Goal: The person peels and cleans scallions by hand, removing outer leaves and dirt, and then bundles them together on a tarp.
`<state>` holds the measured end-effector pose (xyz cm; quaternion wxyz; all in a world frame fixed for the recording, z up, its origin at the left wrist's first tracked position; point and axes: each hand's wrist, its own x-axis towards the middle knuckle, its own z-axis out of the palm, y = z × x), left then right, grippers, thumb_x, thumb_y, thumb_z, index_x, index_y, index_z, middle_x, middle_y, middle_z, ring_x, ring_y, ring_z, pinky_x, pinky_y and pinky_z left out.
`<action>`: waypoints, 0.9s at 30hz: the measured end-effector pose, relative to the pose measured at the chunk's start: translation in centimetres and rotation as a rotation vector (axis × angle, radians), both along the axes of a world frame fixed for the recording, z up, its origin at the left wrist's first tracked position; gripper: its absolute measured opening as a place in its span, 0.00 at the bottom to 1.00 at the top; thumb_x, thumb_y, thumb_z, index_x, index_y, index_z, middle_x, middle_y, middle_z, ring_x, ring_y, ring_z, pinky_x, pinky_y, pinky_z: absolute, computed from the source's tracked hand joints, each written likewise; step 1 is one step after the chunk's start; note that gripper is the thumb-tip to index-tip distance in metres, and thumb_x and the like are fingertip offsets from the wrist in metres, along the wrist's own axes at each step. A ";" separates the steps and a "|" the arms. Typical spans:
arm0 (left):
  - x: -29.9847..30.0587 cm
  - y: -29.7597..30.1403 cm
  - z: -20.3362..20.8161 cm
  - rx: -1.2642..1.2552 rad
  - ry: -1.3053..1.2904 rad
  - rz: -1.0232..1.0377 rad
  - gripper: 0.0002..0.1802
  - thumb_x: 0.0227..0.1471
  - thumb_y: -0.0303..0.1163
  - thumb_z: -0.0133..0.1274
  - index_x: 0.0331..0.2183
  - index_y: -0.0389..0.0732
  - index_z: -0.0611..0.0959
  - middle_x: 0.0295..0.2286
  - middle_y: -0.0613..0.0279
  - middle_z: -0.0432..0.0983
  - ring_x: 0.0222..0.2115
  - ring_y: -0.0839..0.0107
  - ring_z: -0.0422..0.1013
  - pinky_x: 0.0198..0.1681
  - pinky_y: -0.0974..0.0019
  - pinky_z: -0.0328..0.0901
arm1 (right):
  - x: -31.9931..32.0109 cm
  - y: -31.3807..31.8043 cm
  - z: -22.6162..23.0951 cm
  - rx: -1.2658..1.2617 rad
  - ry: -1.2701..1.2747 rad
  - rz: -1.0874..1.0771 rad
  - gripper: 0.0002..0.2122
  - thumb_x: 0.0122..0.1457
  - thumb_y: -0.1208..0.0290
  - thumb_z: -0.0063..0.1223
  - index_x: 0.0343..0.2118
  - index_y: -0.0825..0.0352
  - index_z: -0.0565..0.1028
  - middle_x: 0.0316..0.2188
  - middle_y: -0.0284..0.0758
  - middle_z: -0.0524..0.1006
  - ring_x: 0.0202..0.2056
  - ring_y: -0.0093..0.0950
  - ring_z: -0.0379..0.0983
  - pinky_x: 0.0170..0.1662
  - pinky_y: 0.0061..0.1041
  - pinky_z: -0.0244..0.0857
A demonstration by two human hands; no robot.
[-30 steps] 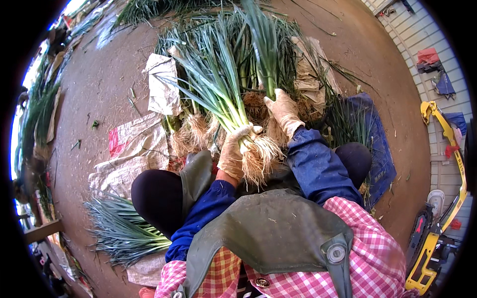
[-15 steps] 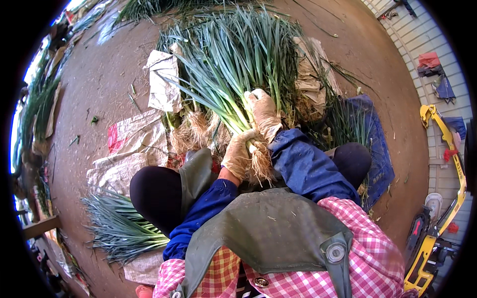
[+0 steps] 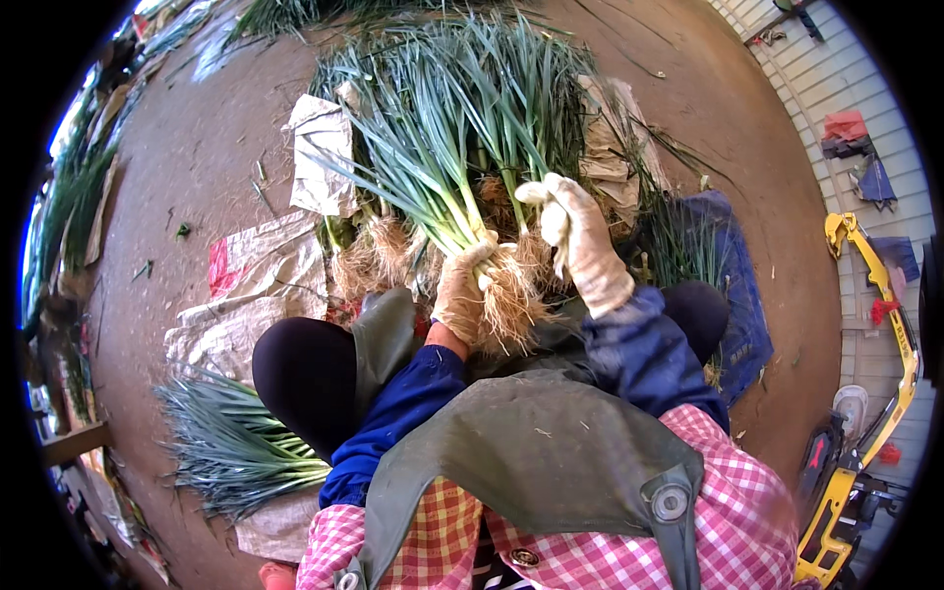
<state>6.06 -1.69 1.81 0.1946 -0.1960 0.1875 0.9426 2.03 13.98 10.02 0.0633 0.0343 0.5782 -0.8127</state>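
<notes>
My left hand (image 3: 462, 295), in a pale glove, is closed around the lower stems of a bunch of leek-like stalks (image 3: 447, 211). Their bushy, straw-coloured roots (image 3: 509, 300) hang out past the hand, toward my lap. To the right my gloved right hand (image 3: 582, 236) is raised with its fingers loosely bent and apart, nothing visible in them. Its index finger comes close to the pale stem of another stalk (image 3: 510, 187). A large heap of the same stalks (image 3: 511, 88) lies in front of me, leaves pointing away.
Pale woven sacks (image 3: 261, 275) lie left of the heap. More stalks (image 3: 236, 442) rest by my left knee. A blue sack (image 3: 752, 324) is to the right of my right knee. A yellow machine arm (image 3: 900, 339) stands near the tiled strip at the far right.
My right hand has let go of the stalks and moved right. The left hand keeps its grip, and the root end now shows more fully beside it.
</notes>
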 end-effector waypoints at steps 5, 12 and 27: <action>0.4 0.1 0.9 0.159 -0.035 -0.042 0.15 0.51 0.26 0.52 0.42 0.33 0.76 0.35 0.46 0.78 0.32 0.60 0.76 0.38 0.60 0.72 | -4.3 -1.0 -5.9 -0.202 -0.367 0.269 0.22 0.58 0.56 0.56 0.50 0.67 0.72 0.13 0.20 0.65 0.13 0.13 0.59 0.16 0.12 0.59; 0.4 -0.5 1.2 0.193 -0.015 0.018 0.17 0.52 0.29 0.51 0.44 0.33 0.75 0.38 0.50 0.77 0.35 0.60 0.76 0.41 0.60 0.71 | -3.8 -3.6 -7.6 -0.705 -0.462 0.477 0.20 0.59 0.63 0.55 0.51 0.69 0.70 0.39 0.39 0.78 0.40 0.29 0.75 0.44 0.28 0.72; 1.1 -0.1 4.4 0.325 -0.058 -0.022 0.14 0.51 0.25 0.50 0.41 0.34 0.75 0.37 0.52 0.76 0.36 0.61 0.74 0.43 0.61 0.70 | -6.2 -0.7 -4.1 0.052 -0.285 0.815 0.12 0.58 0.65 0.55 0.37 0.69 0.74 0.20 0.27 0.74 0.22 0.14 0.68 0.28 0.14 0.64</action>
